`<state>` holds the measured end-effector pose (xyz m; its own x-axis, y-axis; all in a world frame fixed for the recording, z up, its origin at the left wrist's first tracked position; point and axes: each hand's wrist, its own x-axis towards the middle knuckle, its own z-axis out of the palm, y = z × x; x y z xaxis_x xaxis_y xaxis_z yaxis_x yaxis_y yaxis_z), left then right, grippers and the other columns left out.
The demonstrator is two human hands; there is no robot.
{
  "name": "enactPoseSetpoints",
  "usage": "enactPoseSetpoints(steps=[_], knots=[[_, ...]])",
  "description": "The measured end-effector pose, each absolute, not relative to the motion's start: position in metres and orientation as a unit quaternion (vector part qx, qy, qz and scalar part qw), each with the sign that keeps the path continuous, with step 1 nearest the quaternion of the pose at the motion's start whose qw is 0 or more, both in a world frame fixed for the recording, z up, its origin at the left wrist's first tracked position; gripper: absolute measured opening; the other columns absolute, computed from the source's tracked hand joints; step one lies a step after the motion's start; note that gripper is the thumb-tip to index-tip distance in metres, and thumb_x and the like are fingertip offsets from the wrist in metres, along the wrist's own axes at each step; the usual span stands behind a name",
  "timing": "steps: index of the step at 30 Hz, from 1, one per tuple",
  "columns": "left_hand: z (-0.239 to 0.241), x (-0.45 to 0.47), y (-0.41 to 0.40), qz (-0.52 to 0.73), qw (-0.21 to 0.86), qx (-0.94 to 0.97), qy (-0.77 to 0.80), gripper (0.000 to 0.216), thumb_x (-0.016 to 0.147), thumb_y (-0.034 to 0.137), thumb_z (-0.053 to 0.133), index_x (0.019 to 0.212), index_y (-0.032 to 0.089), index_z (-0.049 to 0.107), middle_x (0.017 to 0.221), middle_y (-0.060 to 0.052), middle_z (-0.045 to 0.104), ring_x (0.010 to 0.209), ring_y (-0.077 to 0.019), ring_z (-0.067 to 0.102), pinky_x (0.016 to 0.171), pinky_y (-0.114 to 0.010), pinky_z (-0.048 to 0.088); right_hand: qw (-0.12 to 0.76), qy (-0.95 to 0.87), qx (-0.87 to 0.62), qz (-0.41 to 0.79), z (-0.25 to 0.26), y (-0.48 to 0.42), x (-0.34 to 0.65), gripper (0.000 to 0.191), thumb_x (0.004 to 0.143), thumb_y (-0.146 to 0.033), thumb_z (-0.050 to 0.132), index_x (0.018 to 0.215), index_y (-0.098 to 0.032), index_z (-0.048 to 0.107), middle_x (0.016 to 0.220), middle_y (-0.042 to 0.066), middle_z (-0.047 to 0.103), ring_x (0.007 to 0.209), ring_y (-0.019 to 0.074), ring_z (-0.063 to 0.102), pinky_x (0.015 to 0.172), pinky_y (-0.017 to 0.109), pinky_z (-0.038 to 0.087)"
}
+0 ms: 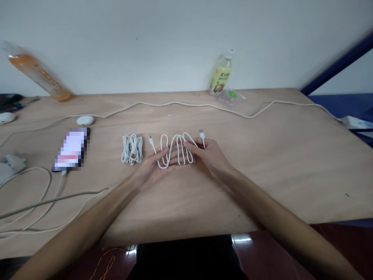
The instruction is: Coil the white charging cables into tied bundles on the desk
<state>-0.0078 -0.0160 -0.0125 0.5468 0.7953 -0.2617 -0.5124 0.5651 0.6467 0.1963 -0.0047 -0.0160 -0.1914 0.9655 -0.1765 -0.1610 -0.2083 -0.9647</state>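
Note:
A white USB cable [178, 137] lies in several loose loops across both my hands, over the middle of the table. My left hand [150, 165] grips its left loops between thumb and fingers, and one small plug [150, 140] sticks up beside the thumb. On the other side, my right hand [207, 152] pinches the right loops with the thumb on top. The USB-A plug [201, 134] rises above the right fingers. Just left of my left hand lies a group of bundled white cables [132, 149].
A phone [72, 149] with a charging cord lies at left, near a white earbud case [85, 120]. A long white cord [175, 103] crosses the table's back. An orange drink bottle [40, 76] and a yellow-green bottle [220, 76] stand by the wall. A small twist tie [174, 116] lies behind my hands.

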Motion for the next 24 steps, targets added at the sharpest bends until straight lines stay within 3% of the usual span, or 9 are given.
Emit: enactPoseSetpoints(steps=[10,24], knots=[[-0.010,-0.008,-0.022,0.355,0.846,0.295,0.266,0.065,0.109,0.010,0.056,0.170,0.027,0.045,0.152,-0.018,0.072,0.138,-0.0358,0.071,0.121,-0.062,0.052,0.449,-0.441,-0.450,0.634,-0.018,-0.010,0.205,0.030,0.073,-0.047,0.097,0.086,-0.023,0.085,0.082,0.003,0.078,0.072,0.0184,0.068,0.072,0.035,0.056],[-0.015,-0.012,-0.019,0.352,0.853,0.282,0.261,0.062,0.109,0.008,0.054,0.169,0.021,0.047,0.145,-0.019,0.076,0.134,-0.0326,0.074,0.123,-0.052,0.052,0.441,-0.444,-0.433,0.648,-0.017,-0.010,0.209,0.032,0.076,-0.053,0.095,0.087,-0.024,0.086,0.077,0.003,0.078,0.071,0.0172,0.070,0.066,0.031,0.055]])
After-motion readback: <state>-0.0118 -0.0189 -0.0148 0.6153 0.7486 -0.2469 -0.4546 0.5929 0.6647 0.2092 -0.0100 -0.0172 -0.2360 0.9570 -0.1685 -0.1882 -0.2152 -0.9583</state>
